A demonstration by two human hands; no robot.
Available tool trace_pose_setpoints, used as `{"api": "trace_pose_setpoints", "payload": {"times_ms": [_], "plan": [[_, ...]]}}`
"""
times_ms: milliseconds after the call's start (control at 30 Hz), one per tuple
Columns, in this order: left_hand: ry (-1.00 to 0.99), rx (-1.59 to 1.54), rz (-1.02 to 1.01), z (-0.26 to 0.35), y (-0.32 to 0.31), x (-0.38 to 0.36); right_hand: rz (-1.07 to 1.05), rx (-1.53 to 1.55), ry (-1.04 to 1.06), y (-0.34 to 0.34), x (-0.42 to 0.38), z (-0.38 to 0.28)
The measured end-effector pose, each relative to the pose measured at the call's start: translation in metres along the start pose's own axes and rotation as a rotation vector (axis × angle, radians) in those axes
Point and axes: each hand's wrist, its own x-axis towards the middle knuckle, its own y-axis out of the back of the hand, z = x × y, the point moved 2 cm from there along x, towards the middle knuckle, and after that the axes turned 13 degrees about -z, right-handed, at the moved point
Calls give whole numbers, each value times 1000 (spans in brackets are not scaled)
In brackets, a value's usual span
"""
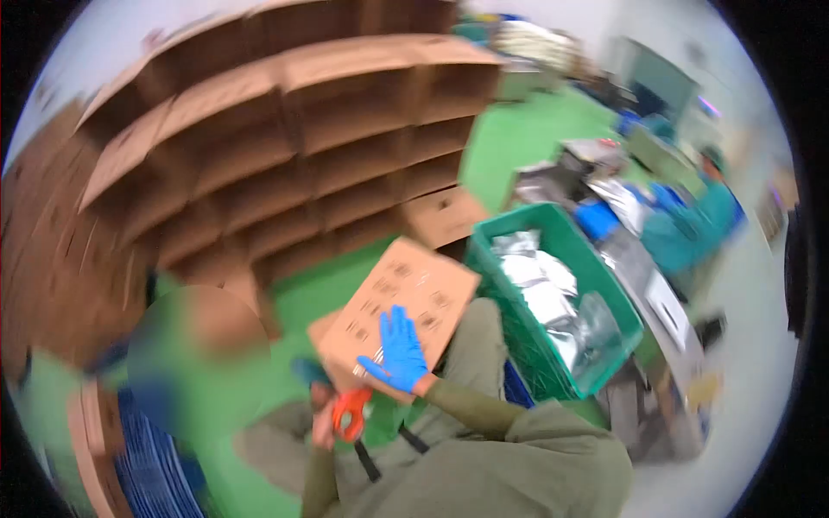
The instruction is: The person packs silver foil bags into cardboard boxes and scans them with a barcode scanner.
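A closed cardboard box (410, 285) with dark printed marks sits tilted in front of my legs. My right hand (398, 356), in a blue glove, lies flat on its top with the fingers stretched out. Lower down, my bare left hand (323, 423) is wrapped round an orange tape dispenser (350, 413), close to the near edge of the box. The left fingers are partly blurred.
To the right stands a green crate (596, 380) with silvery and clear bags (546, 298). Cardboard shelving (345, 112) spans the back left. A person in green (691, 224) sits by a cluttered bench (639, 259) at right. Blue stacked material (155, 449) lies lower left.
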Motion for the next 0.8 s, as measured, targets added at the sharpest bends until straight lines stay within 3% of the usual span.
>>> {"api": "trace_pose_setpoints", "payload": {"times_ms": [67,167,200,267,333,400,467,533,600,667,733,767,800], "plan": [[64,54,220,-1,-31,-35,-13,11,135,5,-26,-28],[82,-28,452,-15,-74,-80,-25,132,275,20,-12,21],[-13,14,531,-22,-81,-90,7,144,204,38,-8,43],[-202,138,628,-22,-96,-86,306,175,54,40,23,124],[-364,59,584,1,-118,-61,445,62,-34,65,51,183],[-527,262,581,36,-144,-26,354,211,-222,62,72,225],[-639,248,594,53,-158,16,60,30,-486,75,79,216],[-611,431,721,60,-136,35,130,-17,-528,71,85,221],[-553,453,691,96,-115,45,142,-37,-606,59,74,210],[-598,273,457,119,-68,73,110,-40,-715,54,59,197],[-467,451,503,162,-56,75,59,129,-563,53,46,214],[-522,493,523,166,-49,80,46,219,-488,51,42,224],[-582,533,545,166,-40,87,4,669,-594,41,42,245]]}}
